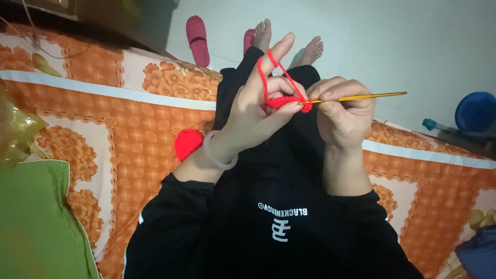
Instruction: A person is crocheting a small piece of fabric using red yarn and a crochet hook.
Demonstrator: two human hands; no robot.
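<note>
Orange flowered bedding (129,139) lies under the person, with a red yarn ball (188,143) on it just beside the left wrist. The left hand (256,111) pinches the small red crochet piece (283,102) between thumb and fingers, its forefinger raised with 1 yarn strand (268,72) looped over it. The right hand (343,111) presses shut around the golden crochet hook (356,97). The hook's long axis runs nearly level, tip pointing left into the piece, its tail jutting right past the grip.
</note>
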